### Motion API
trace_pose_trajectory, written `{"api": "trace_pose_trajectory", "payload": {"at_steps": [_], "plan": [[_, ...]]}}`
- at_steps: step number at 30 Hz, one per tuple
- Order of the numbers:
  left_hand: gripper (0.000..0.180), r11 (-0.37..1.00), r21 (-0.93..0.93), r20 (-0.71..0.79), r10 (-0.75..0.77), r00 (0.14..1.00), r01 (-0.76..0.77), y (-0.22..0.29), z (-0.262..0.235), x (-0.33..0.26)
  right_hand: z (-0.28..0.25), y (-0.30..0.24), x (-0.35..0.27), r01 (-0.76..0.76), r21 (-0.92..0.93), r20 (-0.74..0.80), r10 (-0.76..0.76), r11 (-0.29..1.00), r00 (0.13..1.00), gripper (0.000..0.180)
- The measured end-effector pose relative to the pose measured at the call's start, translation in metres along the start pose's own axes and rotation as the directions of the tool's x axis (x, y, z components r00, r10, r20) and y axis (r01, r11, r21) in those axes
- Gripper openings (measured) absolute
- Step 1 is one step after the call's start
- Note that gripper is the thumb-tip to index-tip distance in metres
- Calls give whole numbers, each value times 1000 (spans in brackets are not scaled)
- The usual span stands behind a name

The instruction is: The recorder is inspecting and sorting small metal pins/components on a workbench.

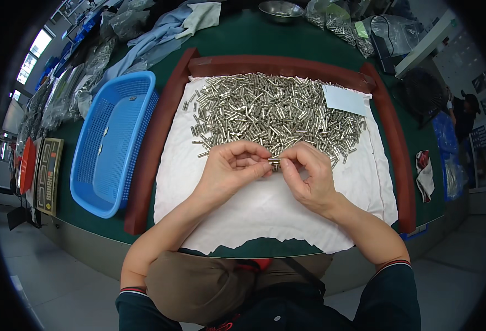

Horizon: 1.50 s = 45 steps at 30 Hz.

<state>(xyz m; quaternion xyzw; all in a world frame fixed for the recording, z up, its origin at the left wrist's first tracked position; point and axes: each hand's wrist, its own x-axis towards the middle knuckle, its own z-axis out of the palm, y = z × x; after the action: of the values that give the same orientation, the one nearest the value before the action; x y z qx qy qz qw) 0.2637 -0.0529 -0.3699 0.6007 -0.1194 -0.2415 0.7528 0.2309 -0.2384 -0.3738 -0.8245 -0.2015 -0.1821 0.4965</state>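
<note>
Fingers of both hands pinch metal pin

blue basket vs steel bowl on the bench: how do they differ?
The blue basket is rectangular, perforated plastic; the steel bowl is round, solid, shiny metal. The basket looks far larger and lies left of the white cloth, near the left hand; the bowl sits at the far edge, beyond the metal pins. Both stand open side up on the green tabletop.
</note>
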Motion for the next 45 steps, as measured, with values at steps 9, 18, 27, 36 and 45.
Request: {"api": "trace_pose_trajectory", "payload": {"at_steps": [9, 18, 27, 36, 45], "plan": [[16, 1000, -28, 10, 0, 1000, 0, 2, 0, -1, 1, 0, 0, 18, -16, -1, -18, 1000, 1000, 4], [14, 1000, -26, -3, -16, 1000, 16, 1, 0, 0, 0, 1, 0, 36, -23, -6, -36, 999, 999, 7], [13, 1000, -15, -20, 14, 1000, -14, -1, -2, 0, 2, 1, 0, 35, -33, -9, -35, 999, 999, 9], [12, 1000, -30, -33, 8, 999, -9, -2, -2, 0, 2, 0, 0, 36, -22, -12, -36, 999, 999, 17], [12, 999, -40, -17, 9, 1000, -9, -4, -3, 0, 4, 2, -1, 12, -10, -32, -13, 1000, 999, 13]]}}
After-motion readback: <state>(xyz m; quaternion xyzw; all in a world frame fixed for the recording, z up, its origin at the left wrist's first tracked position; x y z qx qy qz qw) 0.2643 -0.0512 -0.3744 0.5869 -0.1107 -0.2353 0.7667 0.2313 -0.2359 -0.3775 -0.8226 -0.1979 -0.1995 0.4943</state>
